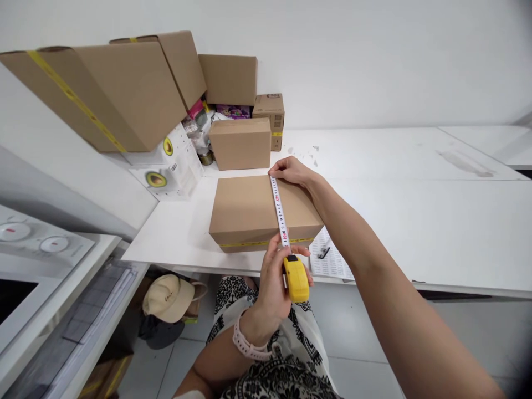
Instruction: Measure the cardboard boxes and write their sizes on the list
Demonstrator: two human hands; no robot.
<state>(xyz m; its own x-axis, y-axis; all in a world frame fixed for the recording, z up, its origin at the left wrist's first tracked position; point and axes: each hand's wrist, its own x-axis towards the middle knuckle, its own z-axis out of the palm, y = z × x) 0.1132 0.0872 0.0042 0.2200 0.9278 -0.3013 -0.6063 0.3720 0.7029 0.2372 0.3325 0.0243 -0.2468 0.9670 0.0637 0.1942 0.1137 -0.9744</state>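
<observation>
A brown cardboard box (pixel 245 210) sealed with yellow tape lies near the front edge of the white table (pixel 415 210). A white measuring tape blade (pixel 279 210) runs across its top from far edge to near edge. My left hand (pixel 274 282) grips the yellow tape measure case (pixel 296 279) just off the box's near edge, thumb by the blade. My right hand (pixel 291 169) pinches the blade's end against the box's far edge.
More cardboard boxes (pixel 240 143) and a white carton with avocado prints (pixel 170 166) are stacked at the back left by the wall. A printed sheet (pixel 330 260) with a small dark clip lies right of the box. A beige cap (pixel 168 297) sits below the table.
</observation>
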